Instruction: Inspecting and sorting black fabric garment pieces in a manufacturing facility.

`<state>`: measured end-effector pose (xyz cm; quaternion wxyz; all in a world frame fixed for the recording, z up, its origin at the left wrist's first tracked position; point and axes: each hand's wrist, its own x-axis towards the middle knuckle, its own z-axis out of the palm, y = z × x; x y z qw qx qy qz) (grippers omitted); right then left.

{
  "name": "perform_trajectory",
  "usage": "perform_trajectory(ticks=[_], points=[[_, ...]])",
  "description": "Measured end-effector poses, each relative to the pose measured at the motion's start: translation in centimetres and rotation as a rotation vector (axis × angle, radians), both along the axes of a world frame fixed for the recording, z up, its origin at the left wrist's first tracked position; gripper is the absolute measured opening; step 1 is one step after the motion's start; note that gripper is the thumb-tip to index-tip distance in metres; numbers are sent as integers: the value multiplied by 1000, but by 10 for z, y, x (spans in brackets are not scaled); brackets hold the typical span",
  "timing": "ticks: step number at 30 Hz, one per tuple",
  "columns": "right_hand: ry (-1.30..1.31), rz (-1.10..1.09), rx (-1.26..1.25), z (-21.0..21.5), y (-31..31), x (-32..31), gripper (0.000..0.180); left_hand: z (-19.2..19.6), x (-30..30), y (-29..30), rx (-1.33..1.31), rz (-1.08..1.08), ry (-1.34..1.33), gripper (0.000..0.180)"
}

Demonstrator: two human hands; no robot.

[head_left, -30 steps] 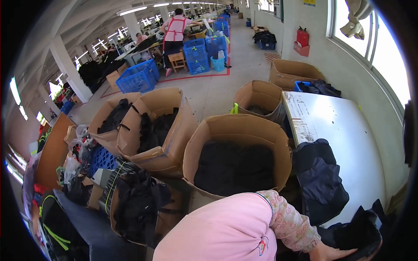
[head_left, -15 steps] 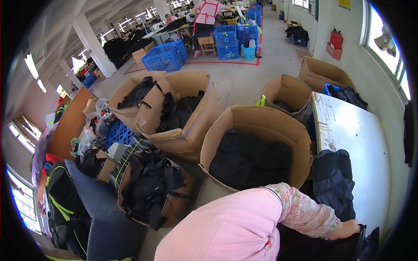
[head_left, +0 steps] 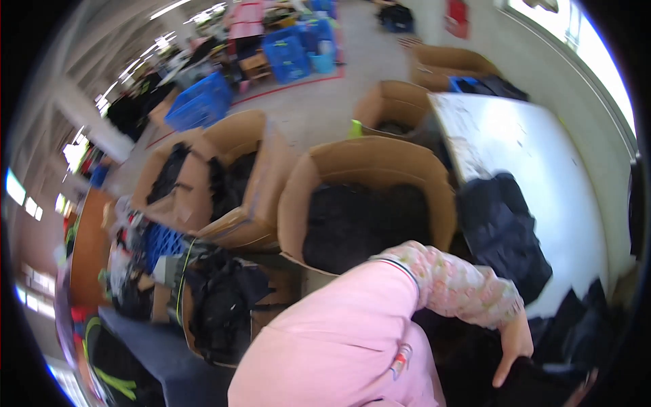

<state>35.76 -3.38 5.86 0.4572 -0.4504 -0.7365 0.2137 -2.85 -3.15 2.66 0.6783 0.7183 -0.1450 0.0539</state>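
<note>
My left hand (head_left: 518, 344), in a pink flowered sleeve, reaches across to the lower right. It grips the upper edge of a black fabric piece (head_left: 536, 380), with one digit stretched down along it and the other fingers partly hidden. A small skin-coloured patch at the lower right rim may be my right hand (head_left: 587, 388); its fingers cannot be made out. More black fabric (head_left: 576, 325) is bunched beside my left hand. On the white table (head_left: 563, 197) lies a folded dark fabric piece (head_left: 502, 230), just beyond my forearm.
Ahead stands a large cardboard box (head_left: 369, 152) holding black fabric pieces. More cardboard boxes (head_left: 264, 169) with black goods stand to the left. A smaller round-sided box (head_left: 390, 102) is behind the table. Blue crates (head_left: 200, 102) and a person in pink (head_left: 245, 20) are far off.
The view has swung right and is blurred. My left hand has moved from the table's near edge down onto the black fabric, its wrist now bent downward. More bunched black fabric shows at the right.
</note>
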Motion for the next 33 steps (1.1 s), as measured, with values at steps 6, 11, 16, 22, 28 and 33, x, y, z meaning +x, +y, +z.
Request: perform_trajectory(ticks=[6,11,16,22,28,33], points=[[-472,388,-421,-56,25,-159,30,39,-58,16,-455,501,132,31],[-42,-428,-145,48,-54,-121,33,25,-23,39,-597,590,-23,31],[-488,-237,385,79,-81,-210,37,25,3,27,-643,561,-96,33],[-241,-276,212,48,-64,-203,24,18,9,36,-753,907,-186,18],[-267,-210,75,49,-69,-182,11,28,-40,49,-1057,868,-84,26],[-337,-82,-61,55,-71,-190,15,25,-31,65,-826,1092,-9,37]])
